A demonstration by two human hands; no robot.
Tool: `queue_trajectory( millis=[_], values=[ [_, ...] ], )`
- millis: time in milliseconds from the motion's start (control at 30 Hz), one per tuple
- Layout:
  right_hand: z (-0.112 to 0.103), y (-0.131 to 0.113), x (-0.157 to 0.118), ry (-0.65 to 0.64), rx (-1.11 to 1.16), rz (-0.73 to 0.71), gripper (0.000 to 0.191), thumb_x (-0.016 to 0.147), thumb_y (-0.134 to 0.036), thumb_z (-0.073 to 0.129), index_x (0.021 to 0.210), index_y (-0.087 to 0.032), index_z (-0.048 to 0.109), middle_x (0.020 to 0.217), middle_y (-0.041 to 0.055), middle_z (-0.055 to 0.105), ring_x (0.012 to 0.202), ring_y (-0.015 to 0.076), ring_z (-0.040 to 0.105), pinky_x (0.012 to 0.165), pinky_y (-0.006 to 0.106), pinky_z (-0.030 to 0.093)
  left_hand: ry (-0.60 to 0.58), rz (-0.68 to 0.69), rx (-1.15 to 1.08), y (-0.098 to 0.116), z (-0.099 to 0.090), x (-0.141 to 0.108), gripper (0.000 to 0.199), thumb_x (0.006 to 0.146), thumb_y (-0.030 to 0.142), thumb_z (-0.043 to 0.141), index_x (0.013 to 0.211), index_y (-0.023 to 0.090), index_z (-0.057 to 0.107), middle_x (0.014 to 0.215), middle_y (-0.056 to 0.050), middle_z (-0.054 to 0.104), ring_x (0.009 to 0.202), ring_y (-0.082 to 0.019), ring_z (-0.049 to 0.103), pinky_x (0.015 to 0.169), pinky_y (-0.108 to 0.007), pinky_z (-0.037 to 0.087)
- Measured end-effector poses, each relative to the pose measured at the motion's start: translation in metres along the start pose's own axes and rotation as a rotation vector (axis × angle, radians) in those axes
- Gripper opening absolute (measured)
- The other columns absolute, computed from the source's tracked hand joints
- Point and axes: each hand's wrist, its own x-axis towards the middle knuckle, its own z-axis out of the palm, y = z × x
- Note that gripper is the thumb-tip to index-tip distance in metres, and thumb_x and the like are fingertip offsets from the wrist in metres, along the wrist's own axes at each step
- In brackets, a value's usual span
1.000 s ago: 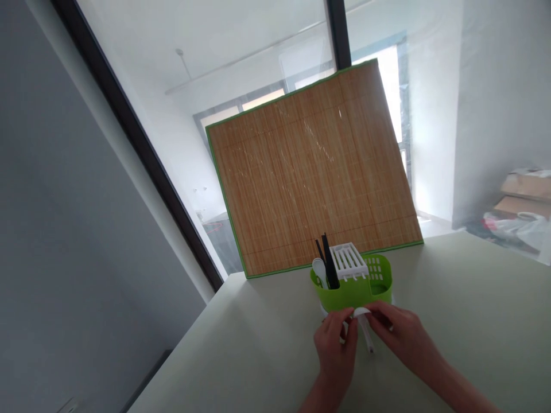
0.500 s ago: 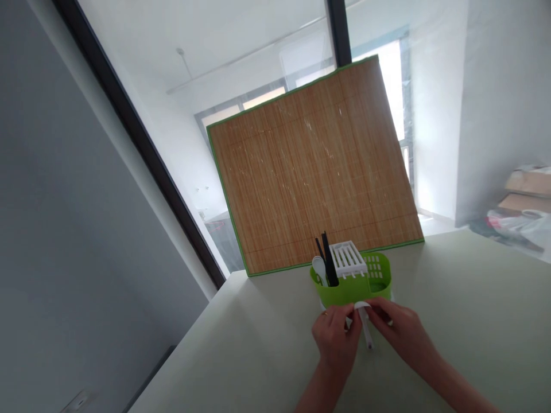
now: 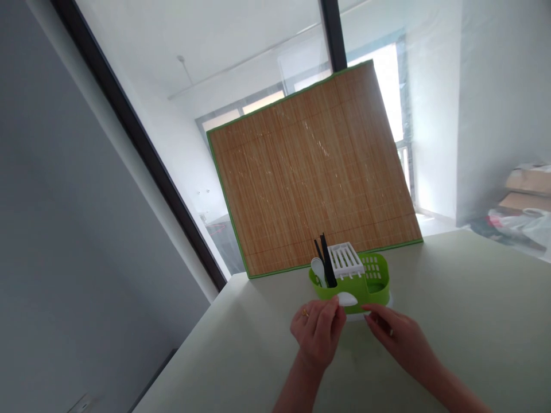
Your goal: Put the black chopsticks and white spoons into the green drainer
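We see the spoon (image 3: 346, 299) in our left hand (image 3: 338, 304), right in front of the basket (image 3: 353, 288). Our left thumb and forefinger are clamped together on it, and the other fingers curl in towards the palm. Only the spoon's white bowl shows past our fingertips; the handle is hidden, so we cannot tell how it lies in the hand. The bowl's long axis runs roughly left to right across our view, with its free end pointing right, dipping very slightly, and its rounded edge uppermost. We cannot tell whether it touches the basket's green wall.

Our right hand (image 3: 365, 311) is just to the right of the spoon, apart from it, near the white base (image 3: 359, 316) under the basket. Its thumb and forefinger tips are a little apart, with nothing visible between them, and the fingers behind are bent.

In the basket's left part we see a second spoon (image 3: 317, 267), bowl up and tilted left, beside black chopsticks (image 3: 327, 261) that stand nearly upright, also tipping left. A white slatted rack (image 3: 345, 259) sits over the middle. The basket rests on the pale table (image 3: 241, 344), and a bamboo mat (image 3: 310, 172) stands behind it.
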Motion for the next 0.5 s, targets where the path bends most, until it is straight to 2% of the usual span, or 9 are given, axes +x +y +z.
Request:
queue_trajectory(
  millis=[100, 200, 400, 500],
  values=[
    [0.002, 0.0, -0.001, 0.005, -0.006, -0.032, 0.022, 0.094, -0.032, 0.042, 0.104, -0.023, 0.06, 0.079, 0.0008, 0.066, 0.062, 0.0143, 0.06, 0.059, 0.026, 0.045, 0.004, 0.077, 0.047, -0.008, -0.009, 0.008, 0.028, 0.076, 0.009, 0.068, 0.102, 0.017, 0.061, 0.079, -0.004, 0.071, 0.071, -0.013, 0.065, 0.068, -0.025, 0.05],
    [0.003, 0.0, -0.001, -0.013, -0.009, -0.053, 0.022, 0.094, -0.03, 0.041, 0.101, -0.023, 0.06, 0.086, 0.0021, 0.068, 0.066, 0.0147, 0.062, 0.062, 0.027, 0.047, 0.042, 0.096, 0.081, -0.021, -0.006, 0.017, 0.027, 0.075, 0.008, 0.068, 0.1, 0.016, 0.061, 0.078, -0.004, 0.071, 0.07, -0.012, 0.065, 0.069, -0.024, 0.05],
    [0.005, 0.002, -0.002, -0.007, -0.036, -0.077, 0.021, 0.094, -0.029, 0.041, 0.1, -0.023, 0.06, 0.088, 0.0022, 0.069, 0.069, 0.0152, 0.064, 0.063, 0.027, 0.048, 0.249, -0.101, 0.178, -0.057, 0.016, 0.042, 0.008, 0.079, 0.015, 0.065, 0.086, 0.017, 0.064, 0.073, 0.0, 0.07, 0.064, -0.008, 0.064, 0.064, -0.018, 0.048],
    [0.005, 0.004, -0.002, -0.007, -0.046, -0.073, 0.021, 0.094, -0.029, 0.041, 0.099, -0.023, 0.061, 0.087, 0.002, 0.069, 0.067, 0.015, 0.064, 0.062, 0.027, 0.048, 0.308, -0.193, 0.17, -0.069, 0.02, 0.053, 0.006, 0.08, 0.018, 0.065, 0.085, 0.017, 0.065, 0.073, 0.0, 0.07, 0.064, -0.008, 0.064, 0.064, -0.017, 0.047]
  ],
)
